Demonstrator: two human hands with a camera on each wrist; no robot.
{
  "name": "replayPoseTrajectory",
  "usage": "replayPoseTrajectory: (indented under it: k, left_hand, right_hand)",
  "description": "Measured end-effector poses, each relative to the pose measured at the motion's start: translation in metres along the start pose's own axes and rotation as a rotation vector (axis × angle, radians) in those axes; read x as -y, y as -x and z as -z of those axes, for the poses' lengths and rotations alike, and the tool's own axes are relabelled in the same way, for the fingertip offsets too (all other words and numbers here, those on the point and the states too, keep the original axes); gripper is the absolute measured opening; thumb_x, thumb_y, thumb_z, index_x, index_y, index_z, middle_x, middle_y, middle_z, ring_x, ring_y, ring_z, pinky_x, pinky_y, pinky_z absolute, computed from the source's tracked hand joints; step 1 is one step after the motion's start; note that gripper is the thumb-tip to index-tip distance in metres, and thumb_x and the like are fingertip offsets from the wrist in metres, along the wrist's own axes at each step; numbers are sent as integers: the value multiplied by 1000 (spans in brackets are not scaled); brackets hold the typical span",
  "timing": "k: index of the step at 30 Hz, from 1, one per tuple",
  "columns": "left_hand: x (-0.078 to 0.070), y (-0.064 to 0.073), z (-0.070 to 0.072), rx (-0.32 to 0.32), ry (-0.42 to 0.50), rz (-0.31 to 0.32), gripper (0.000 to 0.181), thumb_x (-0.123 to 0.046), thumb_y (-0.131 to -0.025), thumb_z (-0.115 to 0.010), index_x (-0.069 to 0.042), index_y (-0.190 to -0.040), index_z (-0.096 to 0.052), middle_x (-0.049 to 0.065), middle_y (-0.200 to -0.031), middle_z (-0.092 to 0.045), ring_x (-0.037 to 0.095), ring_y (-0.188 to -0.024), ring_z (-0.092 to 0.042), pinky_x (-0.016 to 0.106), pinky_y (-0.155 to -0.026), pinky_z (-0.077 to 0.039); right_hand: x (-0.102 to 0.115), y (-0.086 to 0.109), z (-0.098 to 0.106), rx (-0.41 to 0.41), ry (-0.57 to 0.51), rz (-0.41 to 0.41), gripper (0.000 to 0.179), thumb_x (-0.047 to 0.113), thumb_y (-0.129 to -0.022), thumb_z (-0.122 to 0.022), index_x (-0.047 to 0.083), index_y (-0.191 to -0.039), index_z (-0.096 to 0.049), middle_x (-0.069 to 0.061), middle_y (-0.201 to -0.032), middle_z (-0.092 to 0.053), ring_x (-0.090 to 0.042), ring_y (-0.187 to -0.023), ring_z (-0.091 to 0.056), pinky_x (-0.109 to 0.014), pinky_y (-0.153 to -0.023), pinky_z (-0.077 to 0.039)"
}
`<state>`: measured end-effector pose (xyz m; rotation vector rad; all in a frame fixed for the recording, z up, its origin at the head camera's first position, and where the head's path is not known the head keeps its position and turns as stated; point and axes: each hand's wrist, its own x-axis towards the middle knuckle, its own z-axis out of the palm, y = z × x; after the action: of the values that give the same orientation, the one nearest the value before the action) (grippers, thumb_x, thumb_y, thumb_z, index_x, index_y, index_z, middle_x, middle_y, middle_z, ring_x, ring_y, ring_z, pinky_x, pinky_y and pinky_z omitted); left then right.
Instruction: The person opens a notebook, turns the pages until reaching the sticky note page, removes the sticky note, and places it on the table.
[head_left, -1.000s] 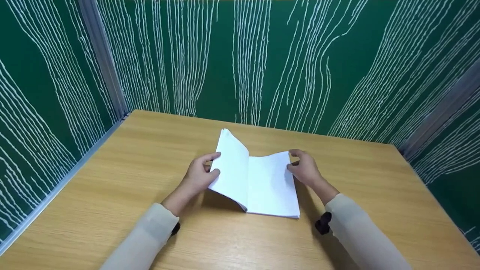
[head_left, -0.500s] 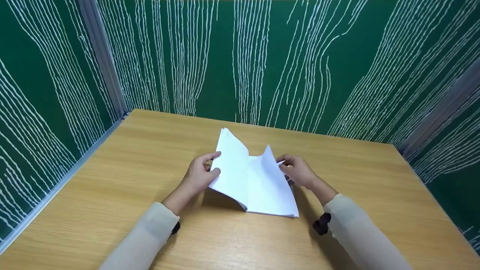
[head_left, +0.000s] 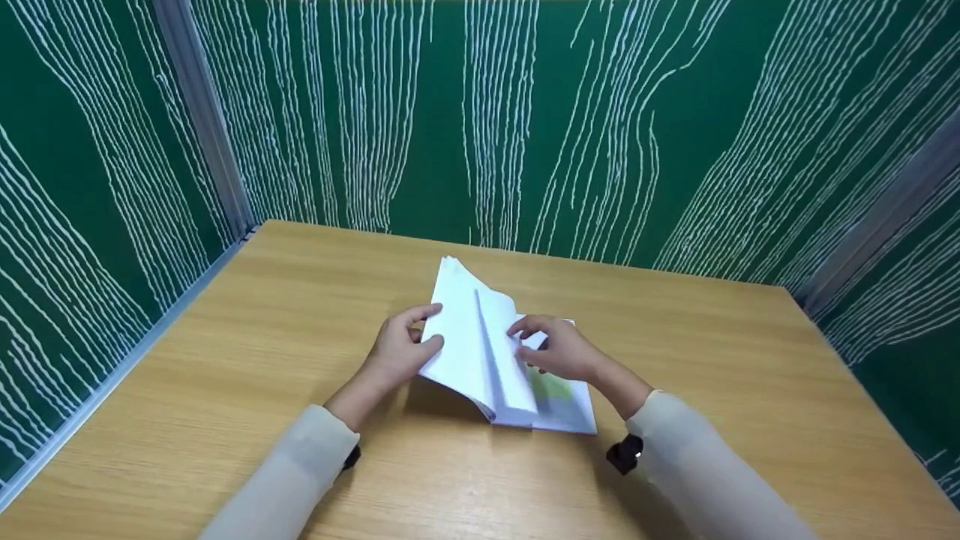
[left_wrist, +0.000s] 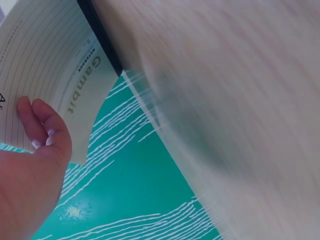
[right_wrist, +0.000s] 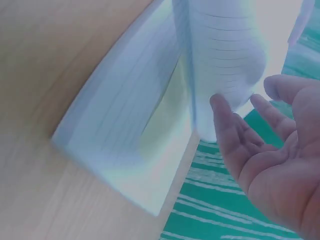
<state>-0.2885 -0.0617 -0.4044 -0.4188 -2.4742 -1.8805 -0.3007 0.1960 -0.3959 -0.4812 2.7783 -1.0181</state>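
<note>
A notebook (head_left: pixel 457 330) with white pages stands open on the table, its left half tilted up. In the left wrist view its outer cover (left_wrist: pixel 92 100) reads "Gambit" and "NOTEBOOK", beside a black spine strip (left_wrist: pixel 100 37). My left hand (head_left: pixel 405 349) grips the left half's edge, thumb on the pages and fingers behind. A lined page (right_wrist: pixel 225 55) curls over toward the left, with the fingertips of my right hand (head_left: pixel 562 351) against it; those fingers are loosely bent. Beneath it, a yellow-green piece (right_wrist: pixel 167 120) lies on the right half's lined page (right_wrist: pixel 115 115).
The wooden table (head_left: pixel 247 315) spreads around the notebook on all sides. Green walls (head_left: pixel 427 150) with white wavy lines stand behind and at the sides, with grey posts (head_left: pixel 206 112) at the corners. A dark device (head_left: pixel 624 454) sits at the right wrist.
My right hand has moved left from the notebook's right edge, carrying pages over toward the left half. The yellow-green piece has come into view. My left hand keeps its grip in place.
</note>
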Motion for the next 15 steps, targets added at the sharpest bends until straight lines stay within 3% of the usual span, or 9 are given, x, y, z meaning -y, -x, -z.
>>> replayPoseTrajectory:
  k: [4, 7, 11, 15]
  left_hand:
    - [0, 1, -1, -6, -4, -12, 46, -14, -79, -58, -15, -124, -49, 2, -127, -44, 13, -63, -56, 25, -52, -47]
    - [-1, 1, -2, -12, -1, 8, 47, -17, -79, -61, -15, -124, -49, 4, -125, -45, 13, -71, -60, 25, -58, -51]
    - [-2, 1, -3, -39, -65, 42, 48, -25, -76, -65, -23, -122, -51, -1, -123, -46, 15, -84, -58, 26, -66, -51]
    - [-3, 0, -1, -60, -160, 65, 49, -32, -73, -67, -33, -119, -50, -8, -120, -45, 16, -86, -51, 25, -64, -49]
  right_hand:
    - [10, 0, -8, -11, 86, 73, 28, 25, -77, -62, 27, -105, -57, 3, -103, -54, -14, -73, -58, -25, -67, -49]
    - [17, 0, -13, 11, 92, 103, 32, 25, -77, -63, 28, -107, -55, 2, -106, -51, -13, -78, -59, -24, -70, -50]
    - [25, 3, -18, 44, 88, 114, 38, 27, -75, -65, 31, -111, -52, 2, -114, -47, -14, -85, -59, -25, -71, -50]
    - [31, 4, -22, 60, 102, 126, 41, 29, -74, -66, 34, -112, -51, 5, -116, -46, -15, -90, -58, -26, -72, -50]
